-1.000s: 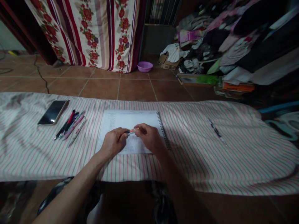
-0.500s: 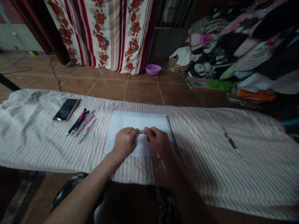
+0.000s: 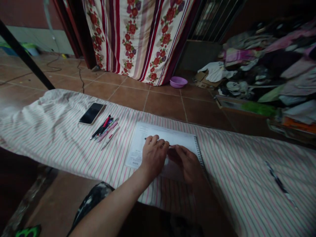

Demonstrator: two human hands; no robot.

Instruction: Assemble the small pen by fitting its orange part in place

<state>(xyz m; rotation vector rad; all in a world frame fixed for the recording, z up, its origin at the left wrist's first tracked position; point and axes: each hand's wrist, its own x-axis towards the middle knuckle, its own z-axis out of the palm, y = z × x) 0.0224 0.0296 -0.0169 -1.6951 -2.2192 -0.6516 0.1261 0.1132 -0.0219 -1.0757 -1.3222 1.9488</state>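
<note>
Over a spiral notebook (image 3: 184, 134), my left hand (image 3: 155, 154) is closed around a pen (image 3: 145, 139), whose dark end sticks out to the left of the fingers. My right hand (image 3: 187, 161) pinches the pen's other end, close beside the left fingertips. Most of the pen is hidden by my fingers. To the left lies a bunch of several pens (image 3: 106, 127), with a white pen (image 3: 110, 139) at its right side. A single dark-and-white pen (image 3: 280, 184) rests far to the right on the striped cloth (image 3: 234, 171).
A phone (image 3: 92, 114) lies beyond the pens on the cloth-covered surface. On the tiled floor behind are a purple basin (image 3: 178, 82) and a large heap of clothes (image 3: 266, 62). A flowered curtain (image 3: 145, 36) hangs at the back, and a dark pole (image 3: 27, 56) slants at left.
The view has turned left and tilted, so everything sits farther right. My left hand has shifted along the pen, whose dark end now shows on its left. Both hands remain together over the notebook.
</note>
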